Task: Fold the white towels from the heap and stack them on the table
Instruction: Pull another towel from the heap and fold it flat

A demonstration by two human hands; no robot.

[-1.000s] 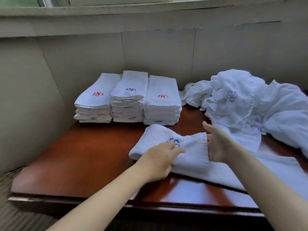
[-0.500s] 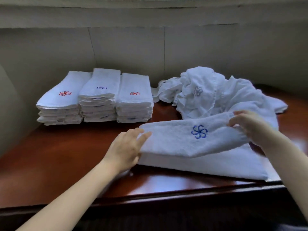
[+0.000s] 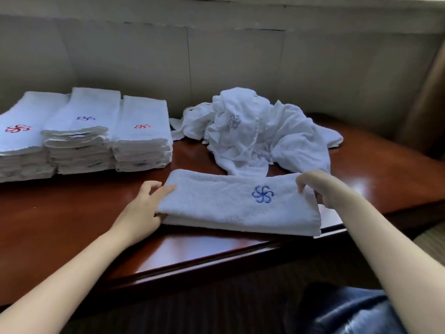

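Folded towel (image 3: 238, 204) lying as a long band across the near right part of the table (image 3: 72, 213), blue pinwheel emblem (image 3: 262, 194) facing up, right end reaching the table's near right corner and close to overhanging. Left hand (image 3: 142, 208) at the band's left end, fingers loosely extended along the edge, thumb seemingly tucked under the top layer; whether truly pinching, cannot tell. Right hand (image 3: 320, 189) at the right end, fingers curled down over the far corner and gripping the cloth.

Risks from here, as a judgement: layers sliding out of line if one end is lifted faster than the other, leaving ragged edges; the right end slipping off the corner because polished wood gives little hold; the far edge catching the heap (image 3: 260, 133) just beyond and dragging loose cloth along; the emblem ending hidden if the next fold goes the wrong way; a careless placement tipping one of the folded stacks (image 3: 84, 136) at far left.

Terry cloth throughout: soft, nubbly, thick, limp, holding a fold only under its own weight. Heap crumpled and shapeless, a grey emblem showing. Three neat rectangular stacks side by side, touching, layered edges slightly uneven, red, blue and red emblems on top. Table dark red-brown, glossy, hard, with a moulded edge
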